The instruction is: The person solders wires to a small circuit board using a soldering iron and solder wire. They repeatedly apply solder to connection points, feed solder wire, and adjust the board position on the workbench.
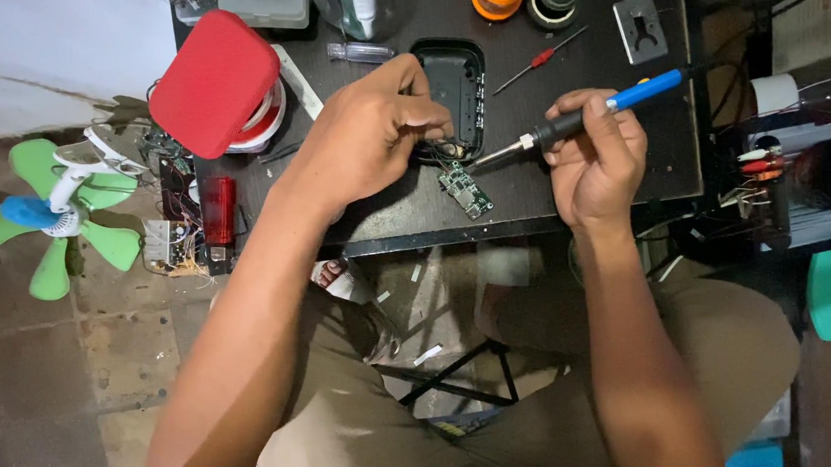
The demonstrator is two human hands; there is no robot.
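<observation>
Black plastic makes up the one open casing (457,82) on our dark desk (582,149), and our left hand (372,131) curls over its near edge, wrist bent, grip pinched together on thin wires (438,150) just beneath the fingertips. Our right hand (599,157) sits well to the side of it, forearm coming up from our lap, grip wrapped tight round the one blue-handled soldering iron (585,114). The iron slants across toward the left grip, its metal tip ending just beside the wires. Directly below that tip lies one small green circuit board (464,189), close to the desk's front edge. Beyond the two grips we count two screwdrivers: a clear-handled one (360,52) and a thin red-handled one (541,59). Off past the left grip rests one red square cover (214,83).
</observation>
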